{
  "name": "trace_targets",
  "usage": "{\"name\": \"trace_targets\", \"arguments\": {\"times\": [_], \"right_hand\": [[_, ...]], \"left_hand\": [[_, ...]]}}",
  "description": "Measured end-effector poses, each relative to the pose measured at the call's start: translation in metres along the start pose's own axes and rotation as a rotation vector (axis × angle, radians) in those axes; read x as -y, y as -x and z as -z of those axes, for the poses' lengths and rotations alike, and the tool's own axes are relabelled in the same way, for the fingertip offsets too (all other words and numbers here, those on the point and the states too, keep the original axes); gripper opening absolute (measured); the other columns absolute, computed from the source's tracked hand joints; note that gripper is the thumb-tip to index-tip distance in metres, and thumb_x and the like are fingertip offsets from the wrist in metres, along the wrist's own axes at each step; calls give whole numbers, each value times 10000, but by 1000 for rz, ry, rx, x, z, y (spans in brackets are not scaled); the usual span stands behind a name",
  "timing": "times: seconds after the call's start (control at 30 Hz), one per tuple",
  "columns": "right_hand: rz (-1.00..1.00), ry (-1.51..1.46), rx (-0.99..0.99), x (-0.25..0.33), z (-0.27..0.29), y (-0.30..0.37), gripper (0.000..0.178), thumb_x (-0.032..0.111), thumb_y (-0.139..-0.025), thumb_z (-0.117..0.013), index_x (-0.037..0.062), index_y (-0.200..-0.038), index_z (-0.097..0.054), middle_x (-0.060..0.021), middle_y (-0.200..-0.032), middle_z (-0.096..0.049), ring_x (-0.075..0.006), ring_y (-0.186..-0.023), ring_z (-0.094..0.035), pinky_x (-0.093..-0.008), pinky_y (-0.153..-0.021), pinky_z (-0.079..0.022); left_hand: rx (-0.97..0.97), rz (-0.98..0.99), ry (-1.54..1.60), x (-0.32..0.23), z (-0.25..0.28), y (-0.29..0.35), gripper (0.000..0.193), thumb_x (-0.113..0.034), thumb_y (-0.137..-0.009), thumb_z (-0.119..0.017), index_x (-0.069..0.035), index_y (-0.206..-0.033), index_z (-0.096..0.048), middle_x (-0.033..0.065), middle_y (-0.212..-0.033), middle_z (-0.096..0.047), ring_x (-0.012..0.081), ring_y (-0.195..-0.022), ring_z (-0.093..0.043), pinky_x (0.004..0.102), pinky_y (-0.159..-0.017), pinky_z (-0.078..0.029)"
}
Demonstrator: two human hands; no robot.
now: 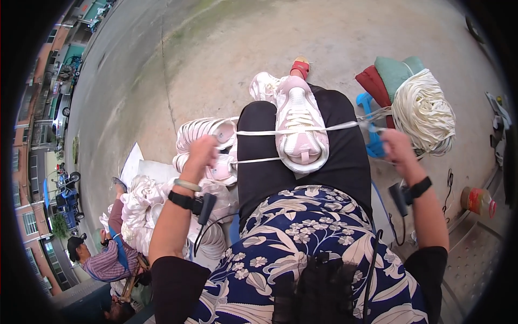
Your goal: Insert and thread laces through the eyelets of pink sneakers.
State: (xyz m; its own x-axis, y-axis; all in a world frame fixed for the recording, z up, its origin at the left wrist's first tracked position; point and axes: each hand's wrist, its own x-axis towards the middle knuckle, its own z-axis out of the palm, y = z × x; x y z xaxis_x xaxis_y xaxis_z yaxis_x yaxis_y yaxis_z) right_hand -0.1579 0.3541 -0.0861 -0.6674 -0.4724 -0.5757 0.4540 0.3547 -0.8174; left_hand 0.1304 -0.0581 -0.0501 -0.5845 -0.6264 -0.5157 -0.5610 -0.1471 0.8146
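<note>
A pale pink and white sneaker (302, 129) lies on my lap, toe pointing away from me. A white shoelace (264, 133) stretches sideways across it, with a second, thinner strand lower on the left. My left hand (204, 153), slightly blurred, is closed left of my knee, at the lace's left side. Beyond my other thigh my right hand (397, 147) is closed at the right end of the lace; its fingertips are smeared by motion. Another pink and white sneaker sits behind the toe of this one, partly hidden.
More sneakers (202, 132) stand by my left knee, above a large heap of pale shoes (145, 202). At the right are a thick bundle of white laces (423, 110), folded green cloth (396, 73), a blue stool-like frame (373, 148) and a plastic bottle (477, 201). Another person (110, 254) sits at lower left.
</note>
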Motion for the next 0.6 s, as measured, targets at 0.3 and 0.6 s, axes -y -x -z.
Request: {"name": "trace_targets", "arguments": {"times": [0.3,0.6], "right_hand": [[44,-74,298,38,-123,7,152,212,-835,-612,74,-775,-630,37,-655,-536,-33,-557,-468,-144,-503,-354],[207,-264,139,18,-129,-8,58,83,-826,-608,28,-811,-617,22,-657,-557,-29,-559,-494,-178,-499,-408]], "left_hand": [[513,118,-21,-43,-115,18,170,-181,-890,-489,-25,-846,-540,39,-603,-556,102,-415,-508,199,-335,-365],[316,-249,-269,-25,-124,13,200,-175,-855,-532,4,-767,-551,72,-618,-524,150,-544,-459,290,-524,-387]]}}
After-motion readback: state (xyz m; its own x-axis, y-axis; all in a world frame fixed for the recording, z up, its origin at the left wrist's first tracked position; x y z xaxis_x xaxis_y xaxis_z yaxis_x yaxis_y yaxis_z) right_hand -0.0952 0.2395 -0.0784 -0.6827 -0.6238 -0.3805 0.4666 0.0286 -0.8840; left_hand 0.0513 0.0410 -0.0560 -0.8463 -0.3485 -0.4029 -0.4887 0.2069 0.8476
